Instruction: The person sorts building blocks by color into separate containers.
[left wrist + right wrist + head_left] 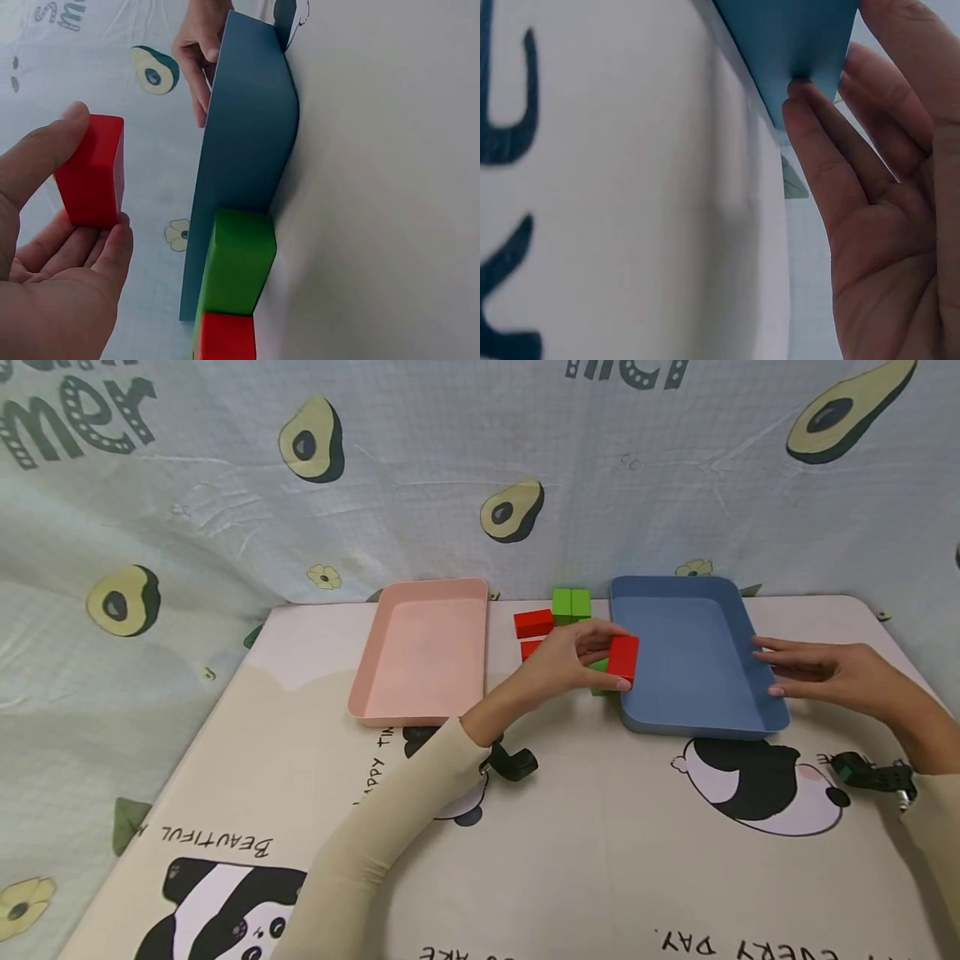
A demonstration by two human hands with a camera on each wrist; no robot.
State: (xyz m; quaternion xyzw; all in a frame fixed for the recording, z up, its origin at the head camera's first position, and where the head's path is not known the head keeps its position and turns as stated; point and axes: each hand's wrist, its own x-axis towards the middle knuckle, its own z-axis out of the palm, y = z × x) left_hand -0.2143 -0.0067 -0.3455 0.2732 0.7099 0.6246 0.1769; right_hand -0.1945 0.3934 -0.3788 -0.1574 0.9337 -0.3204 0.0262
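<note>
A red block (623, 659) is pinched between the thumb and fingers of my left hand (564, 662), raised at the left rim of the blue tray (693, 652). In the left wrist view the red block (93, 171) is held by the left hand (64, 247), level with the tray's upper edge. Against the blue tray's side (244, 112) stands a green block (238, 262), with another red block (227, 337) beside it. My right hand (840, 675) touches the tray's right side, fingers fairly straight; the right wrist view shows its fingertips (799, 94) against the blue wall.
A pink tray (427, 652) lies on the left. Between the trays are red blocks (533, 624) and green blocks (571, 605), partly hidden by my left hand. A cloth printed with avocados (512, 511) hangs behind the table.
</note>
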